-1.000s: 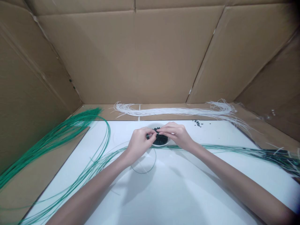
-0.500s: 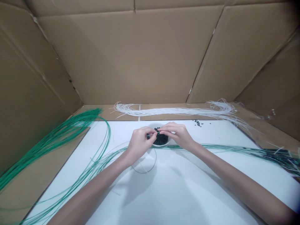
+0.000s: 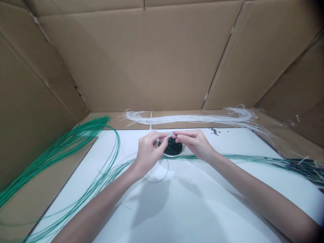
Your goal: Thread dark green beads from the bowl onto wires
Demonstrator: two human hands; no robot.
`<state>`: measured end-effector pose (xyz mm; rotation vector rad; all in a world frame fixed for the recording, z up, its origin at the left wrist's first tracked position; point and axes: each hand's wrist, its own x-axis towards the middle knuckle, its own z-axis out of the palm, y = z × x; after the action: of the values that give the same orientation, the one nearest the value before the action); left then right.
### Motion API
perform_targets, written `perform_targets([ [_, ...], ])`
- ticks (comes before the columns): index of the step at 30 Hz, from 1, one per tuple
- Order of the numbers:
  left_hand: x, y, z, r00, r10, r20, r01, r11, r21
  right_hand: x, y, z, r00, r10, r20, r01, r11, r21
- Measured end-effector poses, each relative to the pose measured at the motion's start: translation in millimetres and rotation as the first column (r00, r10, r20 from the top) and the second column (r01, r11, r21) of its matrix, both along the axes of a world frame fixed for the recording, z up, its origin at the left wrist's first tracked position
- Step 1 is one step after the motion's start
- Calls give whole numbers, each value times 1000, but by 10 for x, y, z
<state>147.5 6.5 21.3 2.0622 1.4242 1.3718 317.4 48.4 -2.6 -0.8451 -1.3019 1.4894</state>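
Note:
A white bowl [image 3: 174, 155] filled with small black pieces [image 3: 172, 146] stands on the white board, just below my fingertips. My left hand [image 3: 150, 150] pinches a thin pale strand between thumb and forefinger at the bowl's left side. Over the right side of the bowl, the fingers of my right hand [image 3: 196, 143] are pressed together near the strand's end, around something dark and too small to make out. The fingertips of both hands are close to each other. A thin green strand [image 3: 168, 170] curls on the board below the bowl.
Green strands [image 3: 76, 143] lie in a bundle at the left, and more run behind my wrists to a dark-tipped bunch [image 3: 301, 167] at the right. White strands [image 3: 189, 119] stretch along the back. Loose black pieces [image 3: 214, 131] lie behind my right hand. Cardboard walls [image 3: 141, 60] surround the board [image 3: 182, 209].
Both hands have lifted slightly away from the black pieces. My left hand has shifted a little left, and the right fingers have closed around something small near the strand's end.

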Motion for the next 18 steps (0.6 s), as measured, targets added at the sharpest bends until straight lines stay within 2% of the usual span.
perform_targets([
  [12,13,-30,-4,999,-42,-33,42,999,7,-16,-1,4,982,127,-142,-138,988,-69],
  [18,40,-51,-13,997,-62,-53,63,998,27,-30,-17,-3,984,96,-153,-109,991,-75],
])
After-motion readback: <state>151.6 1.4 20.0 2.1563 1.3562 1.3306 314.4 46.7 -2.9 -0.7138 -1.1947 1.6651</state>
